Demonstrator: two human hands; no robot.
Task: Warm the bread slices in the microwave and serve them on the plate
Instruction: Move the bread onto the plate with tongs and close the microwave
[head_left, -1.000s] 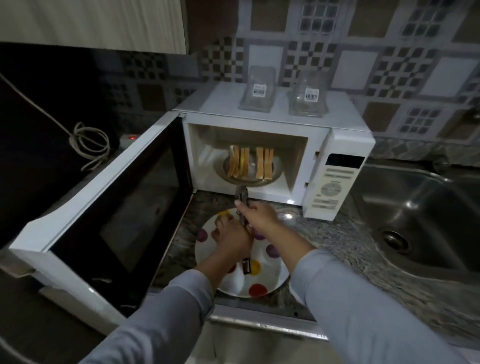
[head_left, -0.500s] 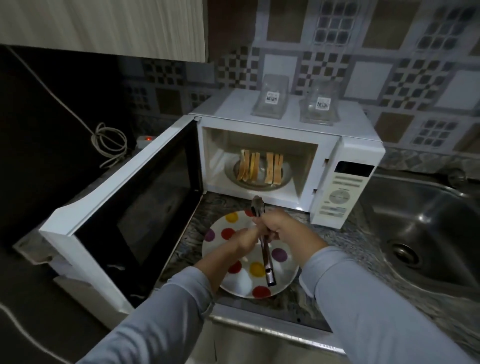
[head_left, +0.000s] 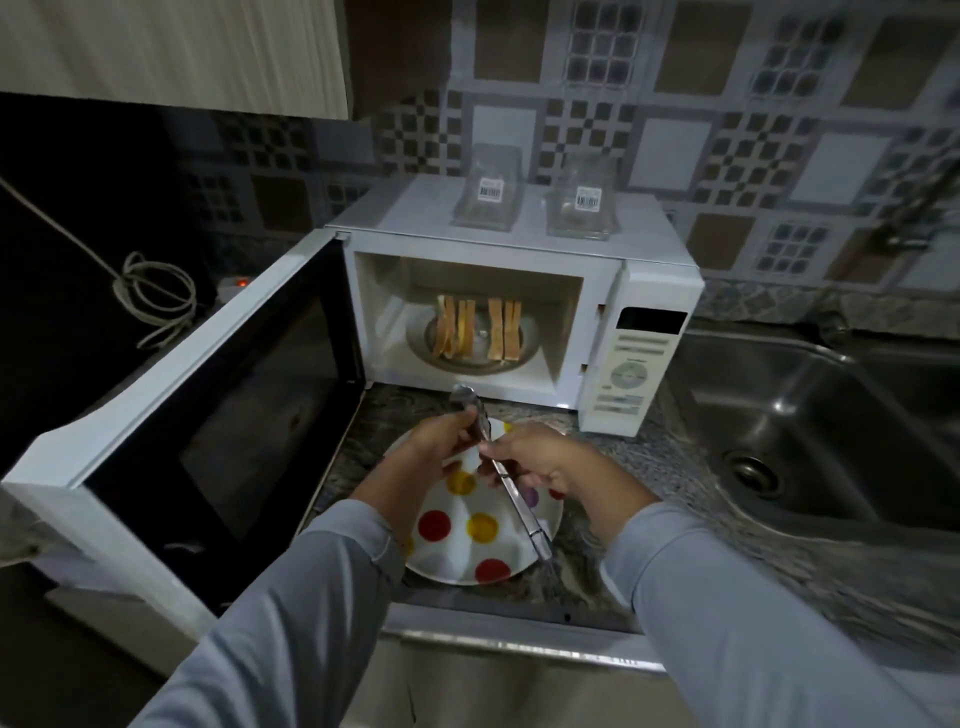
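Note:
Several bread slices (head_left: 478, 332) stand upright on the glass turntable inside the white microwave (head_left: 639, 291), whose door (head_left: 171, 395) hangs wide open to the left. In front of it a white plate (head_left: 452, 545) with red, yellow and purple dots lies on the stone counter. Above the plate both hands hold metal tongs (head_left: 519, 506). My left hand (head_left: 436, 452) pinches the tongs near their tips, which point at the microwave. My right hand (head_left: 550, 462) grips the tongs at mid-length, the handle end reaching down over the plate's right rim.
Two clear plastic containers (head_left: 535, 200) with barcode labels sit on top of the microwave. A steel sink (head_left: 821, 415) lies to the right. A coiled cable (head_left: 156, 296) and a socket strip with a red light lie at the back left. A cupboard hangs overhead.
The tongs have tilted: the handle end swung right across the plate. My left hand moved up to the tips, and my right hand shifted right. The view moved slightly closer.

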